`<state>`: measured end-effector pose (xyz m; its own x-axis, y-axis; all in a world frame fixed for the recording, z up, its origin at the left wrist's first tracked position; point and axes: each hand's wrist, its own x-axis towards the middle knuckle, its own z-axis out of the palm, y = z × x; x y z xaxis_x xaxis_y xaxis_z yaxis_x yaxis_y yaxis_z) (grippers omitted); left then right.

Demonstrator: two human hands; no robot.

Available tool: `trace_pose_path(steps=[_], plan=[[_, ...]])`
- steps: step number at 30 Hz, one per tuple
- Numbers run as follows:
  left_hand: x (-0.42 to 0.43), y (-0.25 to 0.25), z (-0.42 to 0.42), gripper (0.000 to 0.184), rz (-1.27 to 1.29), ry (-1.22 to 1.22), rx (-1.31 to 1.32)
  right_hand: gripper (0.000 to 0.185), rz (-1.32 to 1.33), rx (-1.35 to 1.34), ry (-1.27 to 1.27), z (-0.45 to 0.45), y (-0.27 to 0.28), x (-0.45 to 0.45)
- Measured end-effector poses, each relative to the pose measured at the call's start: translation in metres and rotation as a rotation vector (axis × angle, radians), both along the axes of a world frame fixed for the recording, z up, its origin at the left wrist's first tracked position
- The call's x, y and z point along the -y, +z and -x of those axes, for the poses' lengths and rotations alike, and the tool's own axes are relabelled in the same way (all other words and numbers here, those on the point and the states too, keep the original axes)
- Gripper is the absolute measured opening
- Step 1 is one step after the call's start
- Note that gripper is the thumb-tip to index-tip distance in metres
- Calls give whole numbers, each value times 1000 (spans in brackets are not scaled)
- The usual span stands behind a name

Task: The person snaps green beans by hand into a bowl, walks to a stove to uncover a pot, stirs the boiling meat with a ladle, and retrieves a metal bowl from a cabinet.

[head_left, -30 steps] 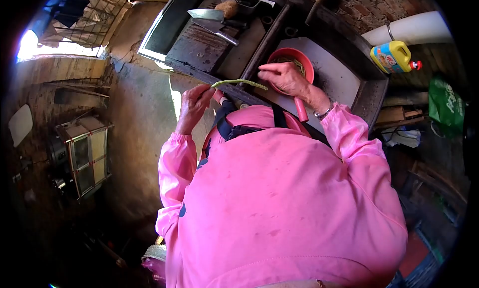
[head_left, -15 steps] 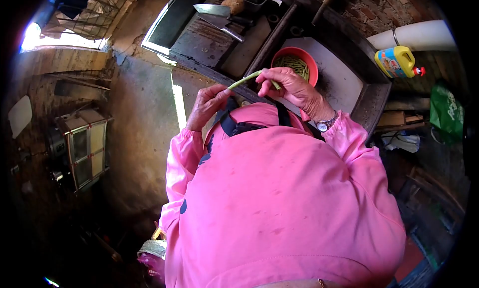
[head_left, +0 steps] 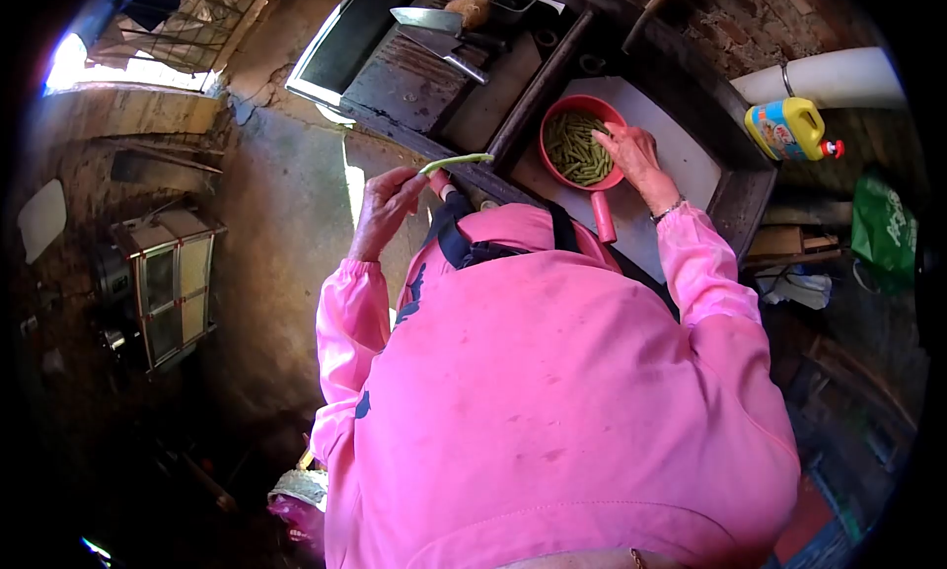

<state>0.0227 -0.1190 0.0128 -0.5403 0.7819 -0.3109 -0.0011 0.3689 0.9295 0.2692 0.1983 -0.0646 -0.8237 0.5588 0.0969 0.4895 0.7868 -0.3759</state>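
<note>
My left hand (head_left: 387, 209) was out in front of me, thumb and fingertips pinched on one end of a long green pod (head_left: 459, 162). The pod stuck out to the right, slightly bowed, its free end over the near edge of the dark counter (head_left: 546, 91) and short of the red pan (head_left: 603, 217). My right hand (head_left: 636, 160) was at the pan's right side, fingers bent, tips over the short green pieces (head_left: 575, 150) heaped inside — whether those fingers were together on a piece or apart, I could not tell. Band (head_left: 668, 210) on that wrist, just beyond the pink sleeve cuff. Pan sat in the right section of the counter, on a pale surface (head_left: 681, 145), handle pointing back toward me. Left section: a broad blade (head_left: 429, 19) and a second knife (head_left: 464, 66), lying close together, with a rough brown object (head_left: 472, 12) beside their far end. Farther right — a yellow jug (head_left: 786, 130) with a red cap, near a white pipe (head_left: 829, 78), and a green bag (head_left: 883, 229) nearer me.
</note>
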Motion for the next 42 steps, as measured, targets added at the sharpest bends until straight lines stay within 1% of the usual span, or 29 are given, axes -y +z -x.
trace_pose_path(steps=[1,3,4,5,6,7,9,10,11,14,15,17,18,19,20,21,22,23,26,28,29,31,32,34,36,38,39,40,42], plan=[[-4,-3,-2,21,-12,-26,-23,36,106,2,-17,2,0,0],[-12,5,-10,20,-4,-60,-46,36,322,7,-61,35,59,30],[-16,8,-11,19,-3,-80,-58,36,478,-124,-4,46,68,40],[-18,8,-12,22,21,-132,-92,37,538,-170,78,54,60,48],[-21,9,-12,22,20,-152,-109,38,605,-206,163,62,87,65],[-24,10,-12,21,18,-169,-126,38,727,-138,246,68,97,75],[-28,14,-12,21,9,-191,-164,33,687,-122,384,75,103,94],[-30,15,-12,21,2,-196,-186,31,639,-100,469,76,100,98],[-31,18,-11,21,-4,-201,-207,28,657,-90,520,77,92,101],[-31,24,-13,21,1,-194,-218,24,1242,26,346,78,83,108],[-30,25,-13,20,-9,-179,-66,24,1511,-35,248,76,99,111],[-28,25,-15,19,-31,-152,239,23,1663,-129,125,73,119,111],[-26,19,-15,19,-35,-130,173,23,1735,-179,60,72,126,108],[-22,8,-15,19,-39,-107,108,23,1657,-331,105,69,128,97],[-18,2,-15,19,-44,-81,43,24,1496,-407,-24,62,158,83],[-9,5,-10,21,5,-5,117,25,1747,-645,-159,56,123,48],[4,-1,-2,22,95,-18,103,29,1722,-791,-184,45,98,15],[10,-5,3,22,102,-29,124,31,1529,-766,-239,36,102,5],[0,8,-2,23,94,-48,149,29,1056,-359,-274,21,56,-9],[-13,16,-9,23,70,-59,128,27,543,109,-176,21,30,-5],[-19,16,-11,23,56,-68,109,24,62,61,28,24,26,5],[-25,12,-12,21,52,-117,55,26,31,36,165,26,25,12],[-28,11,-11,20,65,-151,17,27,16,24,231,36,45,25],[-33,9,-11,19,94,-228,-54,31,612,-202,109,60,74,55],[-38,10,-15,18,55,-248,-54,28,826,-216,234,74,102,85],[-44,15,-17,18,39,-288,-68,33,542,-124,480,81,110,100],[-46,20,-17,18,45,-318,-82,27,507,-106,570,86,94,102],[-46,24,-17,17,50,-346,-96,25,526,-114,565,86,90,104],[-41,32,-17,17,-8,-258,-17,21,566,-126,557,86,85,107]])
